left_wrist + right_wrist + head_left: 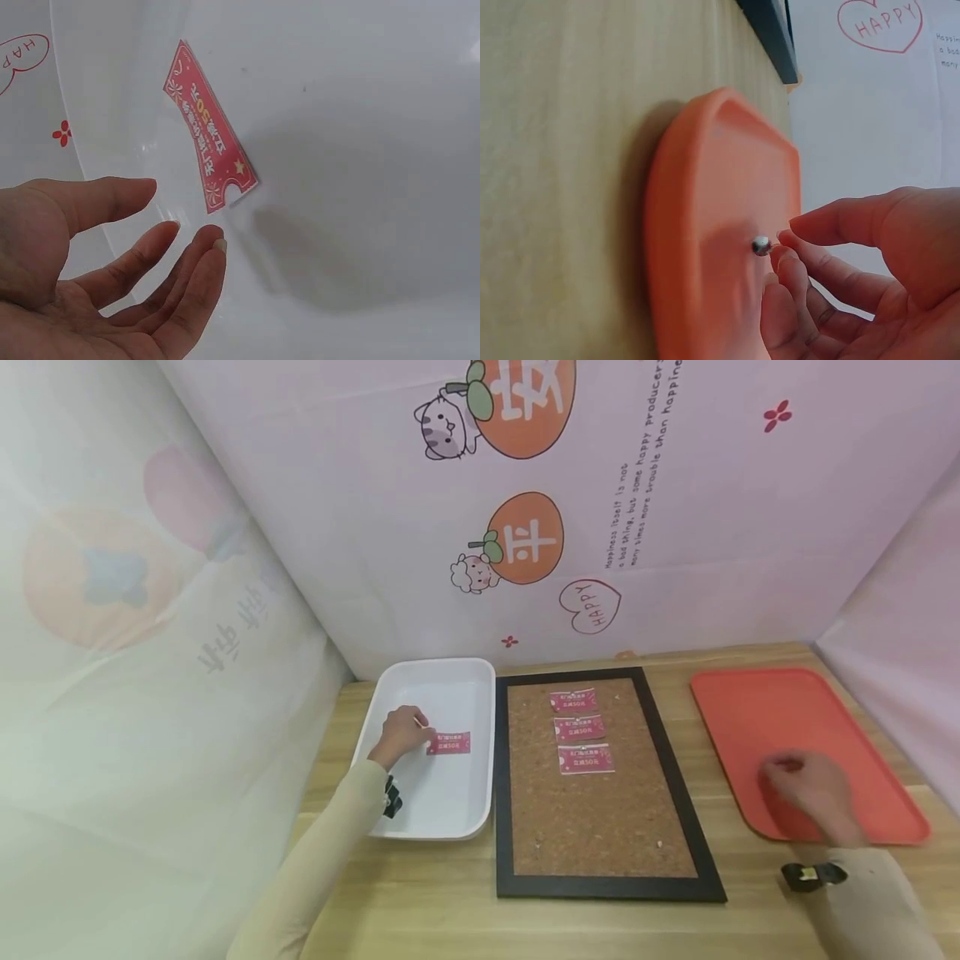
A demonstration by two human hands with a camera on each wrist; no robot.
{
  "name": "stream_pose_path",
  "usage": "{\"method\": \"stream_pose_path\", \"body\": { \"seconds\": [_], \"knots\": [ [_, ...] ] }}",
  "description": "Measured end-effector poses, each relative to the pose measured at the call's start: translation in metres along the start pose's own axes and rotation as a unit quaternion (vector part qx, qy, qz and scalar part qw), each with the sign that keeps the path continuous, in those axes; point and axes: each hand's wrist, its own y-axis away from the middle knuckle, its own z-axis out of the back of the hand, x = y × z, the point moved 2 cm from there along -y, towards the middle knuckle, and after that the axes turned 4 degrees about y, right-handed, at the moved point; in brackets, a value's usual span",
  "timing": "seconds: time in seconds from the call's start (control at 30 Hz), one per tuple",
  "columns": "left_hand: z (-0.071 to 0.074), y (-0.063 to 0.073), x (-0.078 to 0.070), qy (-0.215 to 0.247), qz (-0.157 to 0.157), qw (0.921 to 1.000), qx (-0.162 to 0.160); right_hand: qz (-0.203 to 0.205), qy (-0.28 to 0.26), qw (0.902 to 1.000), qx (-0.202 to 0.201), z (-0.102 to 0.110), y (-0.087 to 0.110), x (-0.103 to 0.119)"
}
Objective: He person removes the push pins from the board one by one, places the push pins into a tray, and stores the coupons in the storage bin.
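Note:
In the head view my left hand [401, 733] is over the white tray [442, 693], next to a pink-red coupon [450, 743] lying on the tray's bottom. The left wrist view shows this left hand [142, 262] with fingers loosely bent and apart, a small gap from the coupon [214, 135]. My right hand [813, 789], blurred, is over the near part of the red tray [780, 710]. In the right wrist view the right hand [855, 270] pinches a pushpin [761, 245] with a round silver head between thumb and fingers.
Between the trays lies a black-framed cork board [600, 827]. A top coupon [573, 700], a middle coupon [579, 727] and a lower coupon [587, 759] form a column on it. Small pins sit near its corners, one pin [659, 843] at lower right. A printed cloth [420, 568] hangs behind.

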Motion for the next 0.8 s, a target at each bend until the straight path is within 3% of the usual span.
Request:
{"method": "stream_pose_path", "body": {
  "seconds": [0.3,0.47,0.63,0.8],
  "knots": [
    [0.000,0.013,-0.026,0.035,-0.068,0.9969,-0.017,0.026,0.003,0.9995,-0.016,0.006,-0.007,0.024],
    [-0.011,0.021,-0.051,0.069,-0.118,0.9904,-0.019,0.038,-0.017,0.9987,-0.028,0.001,-0.014,0.046],
    [-0.024,0.029,-0.073,0.116,-0.167,0.9791,0.006,0.053,-0.031,0.9975,-0.034,-0.004,-0.018,0.067],
    [-0.035,0.035,-0.088,0.112,-0.194,0.9745,0.017,0.075,-0.039,0.9955,-0.044,-0.010,-0.022,0.084]
  ]
}}
